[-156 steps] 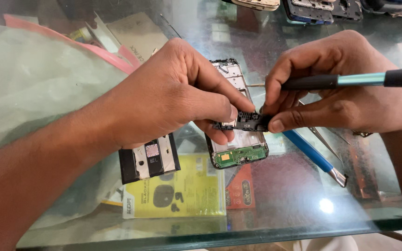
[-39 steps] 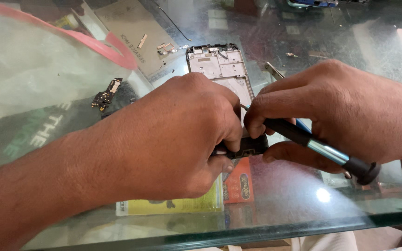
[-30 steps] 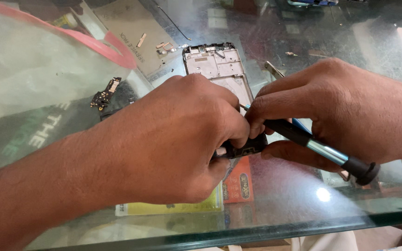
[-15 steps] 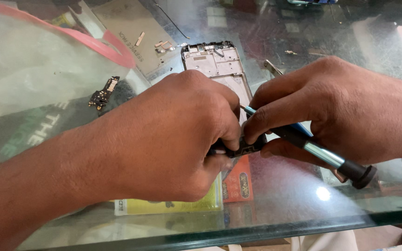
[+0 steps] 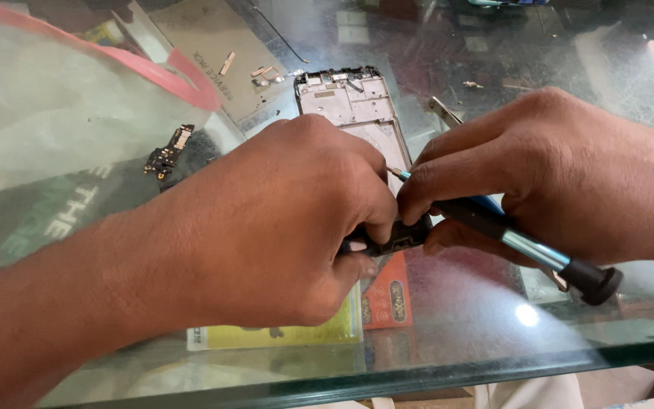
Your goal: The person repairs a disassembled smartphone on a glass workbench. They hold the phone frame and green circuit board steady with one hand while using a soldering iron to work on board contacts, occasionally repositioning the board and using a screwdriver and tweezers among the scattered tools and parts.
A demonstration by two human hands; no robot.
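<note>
The left hand (image 5: 281,227) is closed over the lower end of a stripped phone frame (image 5: 353,106), thumb and fingers clamped on its dark bottom edge (image 5: 395,236). The right hand (image 5: 562,174) is curled shut around a screwdriver (image 5: 524,246) with a black grip and teal shaft; its tip meets the frame just beside the left knuckles. The frame lies on the glass table (image 5: 493,348), its upper end pointing to the far edge and its lower end near the middle. A small flex board (image 5: 166,151) lies well apart toward the left edge, beside a clear plastic bag (image 5: 47,113). Loose small parts (image 5: 263,72) sit near the far edge. The near right corner offers open glass.
</note>
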